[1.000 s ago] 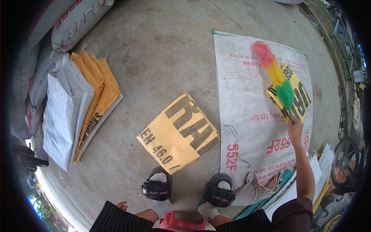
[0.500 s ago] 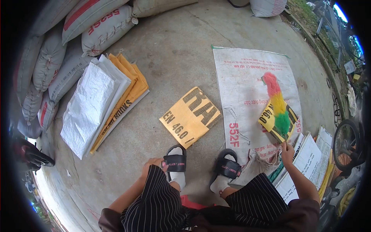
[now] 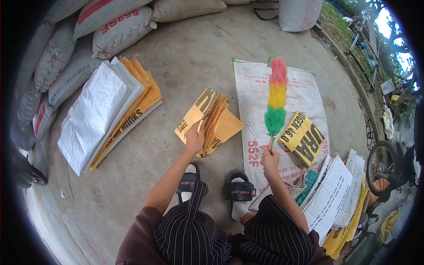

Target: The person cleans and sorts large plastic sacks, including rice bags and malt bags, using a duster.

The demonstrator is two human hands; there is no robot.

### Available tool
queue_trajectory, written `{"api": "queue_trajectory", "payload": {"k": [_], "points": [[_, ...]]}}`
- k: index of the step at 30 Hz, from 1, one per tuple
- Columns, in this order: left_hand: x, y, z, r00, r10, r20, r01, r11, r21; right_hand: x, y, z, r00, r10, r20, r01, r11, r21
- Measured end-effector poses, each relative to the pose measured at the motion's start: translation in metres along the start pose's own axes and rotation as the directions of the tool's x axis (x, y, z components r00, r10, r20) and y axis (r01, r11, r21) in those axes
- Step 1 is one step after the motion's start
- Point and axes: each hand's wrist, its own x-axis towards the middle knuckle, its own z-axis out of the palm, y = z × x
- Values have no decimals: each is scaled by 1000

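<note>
My left hand is closed on the left part of a folded yellow sack on the concrete, and several of its folds stand fanned apart. In my right hand is the stick of a feather duster, its pink, yellow and green tuft pointing away from me. Beneath the duster lies a flat white sack with red print. Another folded yellow sack with black letters rests on that white sack, right of the duster.
Folded white and yellow sacks lie at the left, below piled full sacks. More folded sacks lie at the right, near a bicycle wheel. A full sack stands at the far edge. My sandalled feet are below.
My left hand has moved from beside my foot to the middle yellow sack and taken hold of it; its folds have spread. My right hand and the duster have moved left, off the other yellow sack.
</note>
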Motion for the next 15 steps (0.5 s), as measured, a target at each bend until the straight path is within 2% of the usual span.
{"api": "queue_trajectory", "payload": {"k": [2,3,4,5,6,8,9,10,11,12,13,15], "points": [[-2,-6,-26,980,-195,-37,160,889,-429,12,-5,16,990,133,42,-137,985,110],[-4,1,-34,980,-194,-40,161,897,-412,16,-11,27,989,139,51,-145,981,125],[-8,11,-38,945,-250,-208,53,749,-661,17,-17,38,978,202,40,-206,969,135],[-12,20,-41,874,-344,-342,-110,546,-831,18,-20,46,964,266,29,-267,953,144],[-17,27,-42,876,-339,-342,-104,559,-822,21,-17,51,963,267,37,-269,949,163],[-30,37,-45,678,-487,-551,-257,545,-798,21,-7,60,969,244,44,-248,948,198],[-40,25,-44,674,-487,-555,-250,556,-793,17,-1,64,975,217,46,-222,950,218],[-52,9,-41,620,-641,-453,-162,460,-873,12,6,66,971,231,54,-237,946,221],[-66,-9,-38,544,-769,-335,-91,343,-935,8,10,68,977,209,40,-213,966,144],[-88,-28,-33,528,-841,-119,96,199,-975,6,14,70,983,181,29,-182,981,67],[-112,-41,-30,469,-878,99,272,36,-962,13,28,68,982,184,36,-186,980,70],[-143,-32,-30,562,-774,291,592,131,-795,25,65,62,1000,2,2,-1,968,-250]]}}
